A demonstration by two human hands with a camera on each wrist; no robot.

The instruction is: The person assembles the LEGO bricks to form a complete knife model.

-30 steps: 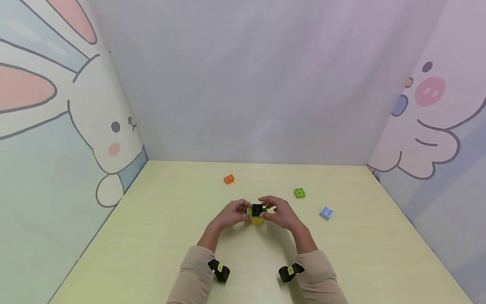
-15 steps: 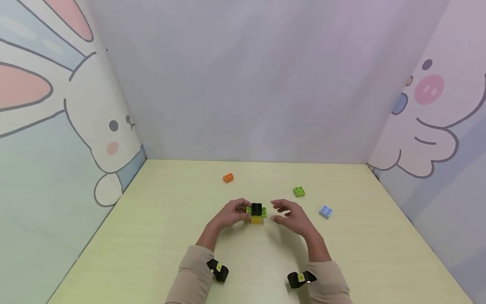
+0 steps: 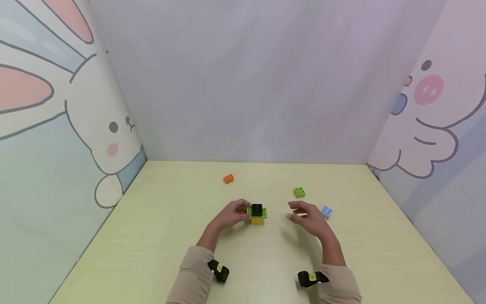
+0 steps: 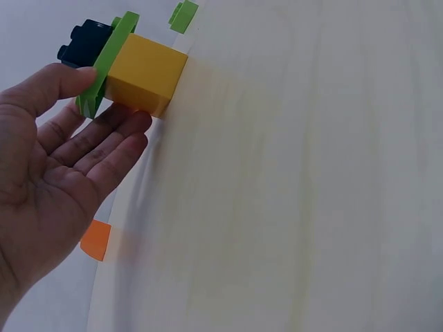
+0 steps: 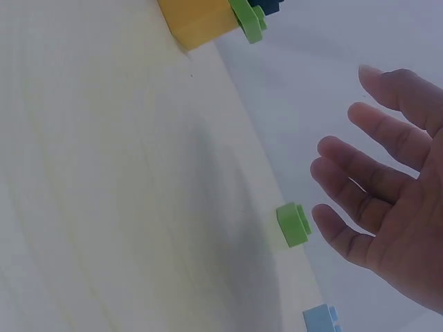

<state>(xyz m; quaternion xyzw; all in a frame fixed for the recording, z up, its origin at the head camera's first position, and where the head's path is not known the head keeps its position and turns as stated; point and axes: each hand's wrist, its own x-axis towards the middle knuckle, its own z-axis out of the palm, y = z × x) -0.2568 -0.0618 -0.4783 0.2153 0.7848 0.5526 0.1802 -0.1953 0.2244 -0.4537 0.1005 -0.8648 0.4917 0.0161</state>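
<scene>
A small stack of toy building blocks stands on the table: a yellow block (image 4: pixel 147 72) at the bottom, a green plate (image 3: pixel 264 213) across it, and a black block (image 3: pixel 257 209) on top. The left hand (image 3: pixel 232 213) pinches the plate's left end between thumb and index finger. Its other fingers reach beside the yellow block in the left wrist view, though their contact is hard to tell. To the right of the stack, the right hand (image 3: pixel 309 217) hovers apart from it with fingers loosely bent and nothing held.
On the pale table (image 3: pixel 152 236) lie an orange block (image 3: pixel 228 179) farther back, a lime green block (image 3: pixel 299 192) back right, and a light blue block (image 3: pixel 327 212) just beyond the right hand. Curtain walls (image 3: pixel 243 84) with cartoon animals border the table.
The right hand has let go of the stack and drawn away to the right, uncovering the green plate's right end. The left hand and stack stay in place.
</scene>
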